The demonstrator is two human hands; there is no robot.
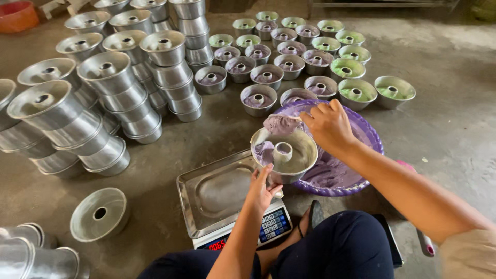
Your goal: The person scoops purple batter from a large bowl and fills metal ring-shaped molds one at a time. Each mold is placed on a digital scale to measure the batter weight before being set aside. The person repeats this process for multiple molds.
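While the left hand [262, 188] grips the tube pan [284, 154] by its rim above the scale [227, 199], the right hand [327, 124], fingers pinched on a scoop of purple batter [280, 124], hovers over it beside the purple basin [361, 135].

Left of the fingers, stacks of empty aluminium tube pans [124, 88] lean on the concrete floor [444, 124], with a single empty tube pan [99, 213] nearer. Beyond the fingers stand purple-filled pans [258, 98] and green-filled pans [356, 93]; an orange basin [16, 14] sits far left.
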